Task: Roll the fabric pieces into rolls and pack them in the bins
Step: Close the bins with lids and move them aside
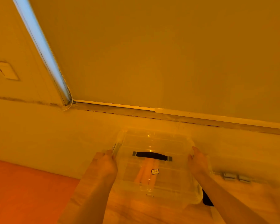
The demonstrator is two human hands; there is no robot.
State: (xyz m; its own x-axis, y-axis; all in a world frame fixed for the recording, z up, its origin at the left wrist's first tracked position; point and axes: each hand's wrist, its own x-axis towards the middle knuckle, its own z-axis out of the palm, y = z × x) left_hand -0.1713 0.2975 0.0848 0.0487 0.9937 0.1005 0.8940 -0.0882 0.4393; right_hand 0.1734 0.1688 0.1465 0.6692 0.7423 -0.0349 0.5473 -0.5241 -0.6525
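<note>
you've got the clear bin (pixel 153 165) squarely in front, lid on, black handle (pixel 152 156) across the top. your left hand (pixel 106 165) grips the edge at nine o'clock, your right hand (pixel 198 164) curls over the edge at three, one each side so it stays level. pale fabric rolls (pixel 146 172) lie inside, under the lid. grey clips (pixel 236 177) sit off at three o'clock.

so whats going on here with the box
A person holds a clear plastic bin with both hands, the left hand on its left side and the right hand on its right. The lid with a black handle is on, and rolled fabric shows through it inside. The bin sits on a light surface near the wall.
</note>
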